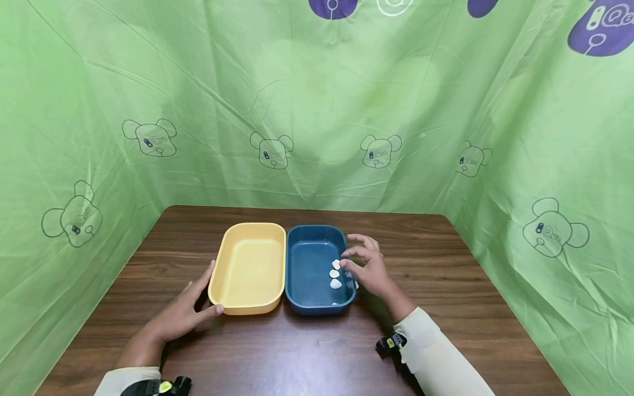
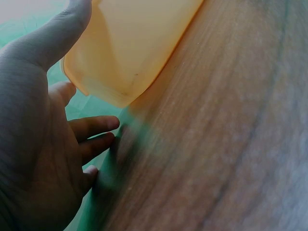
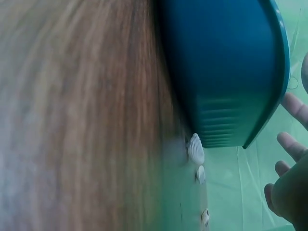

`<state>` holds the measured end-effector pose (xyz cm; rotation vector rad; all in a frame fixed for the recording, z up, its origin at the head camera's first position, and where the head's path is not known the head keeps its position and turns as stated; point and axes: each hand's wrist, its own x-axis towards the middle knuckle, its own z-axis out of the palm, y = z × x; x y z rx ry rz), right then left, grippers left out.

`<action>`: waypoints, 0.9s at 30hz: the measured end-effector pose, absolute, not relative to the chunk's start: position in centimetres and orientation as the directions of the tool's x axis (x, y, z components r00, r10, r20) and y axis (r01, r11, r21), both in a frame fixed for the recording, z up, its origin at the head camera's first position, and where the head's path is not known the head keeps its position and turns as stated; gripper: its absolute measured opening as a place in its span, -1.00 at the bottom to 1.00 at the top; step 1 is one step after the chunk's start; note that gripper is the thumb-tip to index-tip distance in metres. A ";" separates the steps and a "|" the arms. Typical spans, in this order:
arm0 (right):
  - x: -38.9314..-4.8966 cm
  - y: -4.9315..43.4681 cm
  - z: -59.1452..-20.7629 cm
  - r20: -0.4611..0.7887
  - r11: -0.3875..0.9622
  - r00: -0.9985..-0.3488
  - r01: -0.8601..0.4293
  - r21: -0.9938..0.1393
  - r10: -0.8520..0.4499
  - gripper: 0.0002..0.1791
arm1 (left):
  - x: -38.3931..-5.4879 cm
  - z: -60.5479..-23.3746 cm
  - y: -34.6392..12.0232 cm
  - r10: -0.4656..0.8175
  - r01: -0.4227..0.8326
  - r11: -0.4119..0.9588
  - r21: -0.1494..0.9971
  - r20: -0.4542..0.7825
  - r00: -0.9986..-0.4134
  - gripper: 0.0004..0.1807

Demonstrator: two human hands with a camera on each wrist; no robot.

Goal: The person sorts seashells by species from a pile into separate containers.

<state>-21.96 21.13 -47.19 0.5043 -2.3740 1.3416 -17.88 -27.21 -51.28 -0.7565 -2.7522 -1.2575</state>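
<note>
A yellow tray point(image 1: 247, 269) and a blue tray point(image 1: 312, 297) stand side by side on the table. My left hand point(image 1: 183, 313) rests against the yellow tray's near left corner, thumb at the front and fingers along the side; the left wrist view shows those fingers point(image 2: 96, 127) extended. At the blue tray's right rim is my right hand point(image 1: 369, 269), thumb and index finger apart, their tips beside a small white shell point(image 1: 337, 264). Two more white shells, an oval one point(image 1: 334, 273) and a wider one point(image 1: 335, 284), lie in the blue tray.
On the wooden table point(image 1: 322, 352), beyond the blue tray's side in the right wrist view, lie a ribbed white shell point(image 3: 196, 149) and smaller shells point(image 3: 200, 174). A green printed cloth point(image 1: 317, 181) hangs around the table's back and sides.
</note>
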 end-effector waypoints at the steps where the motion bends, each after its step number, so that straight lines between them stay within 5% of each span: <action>1: -22.0 21.2 -47.2 0.486 0.483 -0.866 -0.479 -0.733 -0.121 -0.89 | -17.9 -51.3 -27.2 0.419 0.437 0.558 0.706 0.215 -0.882 0.22; 27: -20.6 24.6 -48.7 0.489 0.462 -0.870 -0.408 -0.787 0.065 -0.76 | -17.9 -51.3 -27.2 0.427 0.454 0.552 0.700 0.231 -0.874 0.22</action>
